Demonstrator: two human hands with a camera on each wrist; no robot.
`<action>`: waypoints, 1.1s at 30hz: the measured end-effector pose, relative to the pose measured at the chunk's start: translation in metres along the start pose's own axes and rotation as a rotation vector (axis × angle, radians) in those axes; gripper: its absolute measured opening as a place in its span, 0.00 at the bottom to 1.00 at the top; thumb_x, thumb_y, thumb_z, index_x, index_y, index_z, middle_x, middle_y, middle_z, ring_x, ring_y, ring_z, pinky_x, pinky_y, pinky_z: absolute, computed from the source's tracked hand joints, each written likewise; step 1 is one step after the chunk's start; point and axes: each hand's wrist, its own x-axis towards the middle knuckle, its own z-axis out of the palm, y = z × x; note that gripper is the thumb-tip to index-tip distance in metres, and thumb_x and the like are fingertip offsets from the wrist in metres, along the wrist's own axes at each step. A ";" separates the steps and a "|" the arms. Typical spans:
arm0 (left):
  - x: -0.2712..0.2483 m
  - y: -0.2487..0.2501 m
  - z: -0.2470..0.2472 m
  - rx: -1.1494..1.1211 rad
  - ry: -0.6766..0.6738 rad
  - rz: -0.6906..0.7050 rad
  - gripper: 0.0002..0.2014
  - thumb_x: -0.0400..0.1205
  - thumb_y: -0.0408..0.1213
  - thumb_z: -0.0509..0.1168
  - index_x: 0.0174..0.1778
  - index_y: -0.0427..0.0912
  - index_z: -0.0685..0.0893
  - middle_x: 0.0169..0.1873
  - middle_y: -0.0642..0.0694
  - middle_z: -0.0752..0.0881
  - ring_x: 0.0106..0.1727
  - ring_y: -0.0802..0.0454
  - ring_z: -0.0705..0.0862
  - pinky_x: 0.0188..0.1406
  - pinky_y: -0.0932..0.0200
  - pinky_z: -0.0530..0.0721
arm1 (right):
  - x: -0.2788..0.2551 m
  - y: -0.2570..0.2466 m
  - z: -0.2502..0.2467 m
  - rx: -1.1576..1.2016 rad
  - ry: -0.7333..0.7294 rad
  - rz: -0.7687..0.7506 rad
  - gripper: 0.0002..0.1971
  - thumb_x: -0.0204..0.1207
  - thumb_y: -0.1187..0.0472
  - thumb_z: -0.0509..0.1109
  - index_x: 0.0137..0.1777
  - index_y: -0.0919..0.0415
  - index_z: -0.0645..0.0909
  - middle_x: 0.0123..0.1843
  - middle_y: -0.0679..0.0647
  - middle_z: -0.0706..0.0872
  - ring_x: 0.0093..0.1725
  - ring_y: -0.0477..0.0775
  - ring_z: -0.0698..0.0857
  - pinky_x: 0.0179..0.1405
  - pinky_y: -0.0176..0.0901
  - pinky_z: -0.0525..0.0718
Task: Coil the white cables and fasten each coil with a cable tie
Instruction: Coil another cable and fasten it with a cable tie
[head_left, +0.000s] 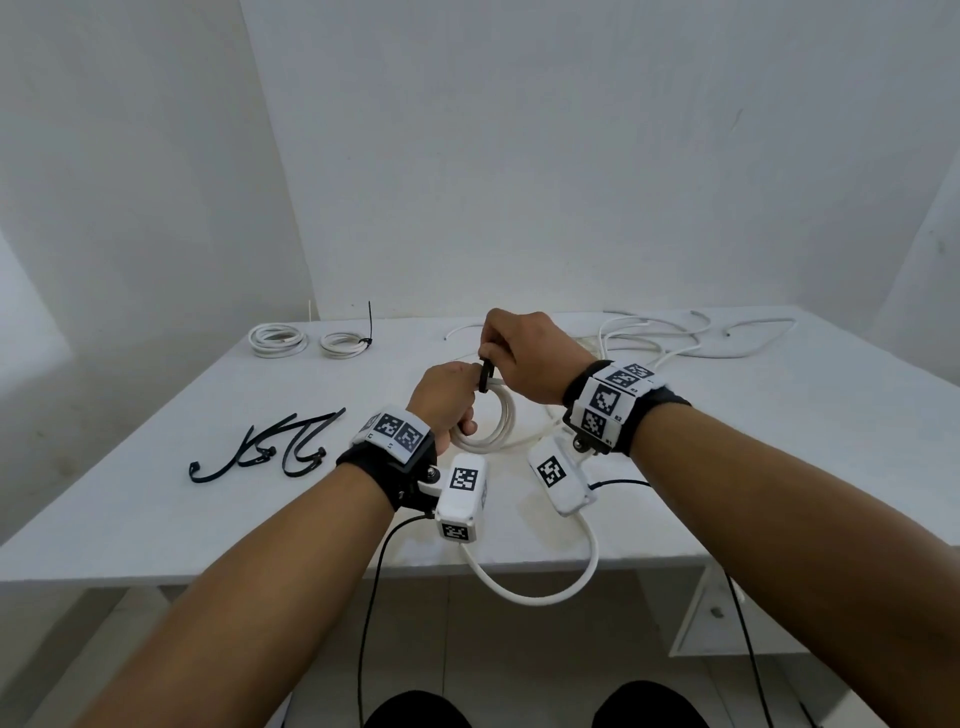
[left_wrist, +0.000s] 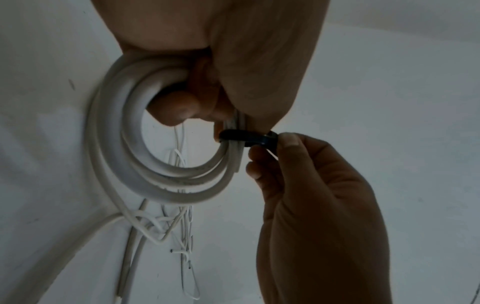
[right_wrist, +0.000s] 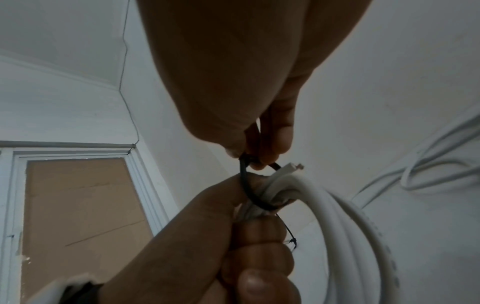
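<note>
Two hands meet over the middle of the white table (head_left: 156, 499), working one coil of white cable (head_left: 493, 423). The left hand (head_left: 447, 397) grips the coil at its 9 o'clock side, fingers curled through the loop and thumb pressing the strands together. A black cable tie (head_left: 485, 375) wraps the bundle at the coil's 12 o'clock, just beyond the left fingertips. The right hand (head_left: 524, 358), at 1 o'clock from the left, pinches the tie's free ends between thumb and forefinger right above the bundle; whether the tie is locked cannot be told. The coil hangs between both hands, its lower edge near the tabletop, with one strand trailing off the near table edge.

At 11 o'clock on the far table lie two finished coils: one (head_left: 277, 339) with a white tie, the other (head_left: 342, 345) with a black tie standing upright. Loose white cables (head_left: 691, 338) sprawl at 1 o'clock. Spare black cable ties (head_left: 270, 452) lie at 9 o'clock, well apart from the left wrist.
</note>
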 end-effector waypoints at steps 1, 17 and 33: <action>0.000 0.000 -0.001 -0.009 -0.029 0.015 0.09 0.80 0.36 0.59 0.35 0.40 0.79 0.23 0.47 0.68 0.19 0.51 0.63 0.21 0.60 0.67 | -0.001 0.002 0.001 0.022 -0.003 0.020 0.04 0.83 0.62 0.63 0.48 0.61 0.78 0.40 0.53 0.86 0.39 0.54 0.82 0.38 0.41 0.79; 0.011 -0.005 -0.004 -0.120 0.104 0.035 0.09 0.81 0.38 0.68 0.37 0.38 0.85 0.24 0.46 0.67 0.20 0.50 0.66 0.18 0.62 0.69 | 0.003 0.001 0.004 0.952 0.202 0.578 0.04 0.82 0.68 0.67 0.54 0.64 0.78 0.37 0.62 0.89 0.30 0.56 0.87 0.30 0.44 0.83; -0.002 -0.010 -0.001 0.003 0.044 0.167 0.08 0.80 0.37 0.69 0.41 0.36 0.86 0.16 0.55 0.76 0.20 0.52 0.63 0.19 0.61 0.71 | 0.005 -0.005 0.001 0.207 -0.082 0.330 0.11 0.77 0.65 0.67 0.48 0.62 0.92 0.33 0.44 0.87 0.31 0.40 0.81 0.34 0.34 0.78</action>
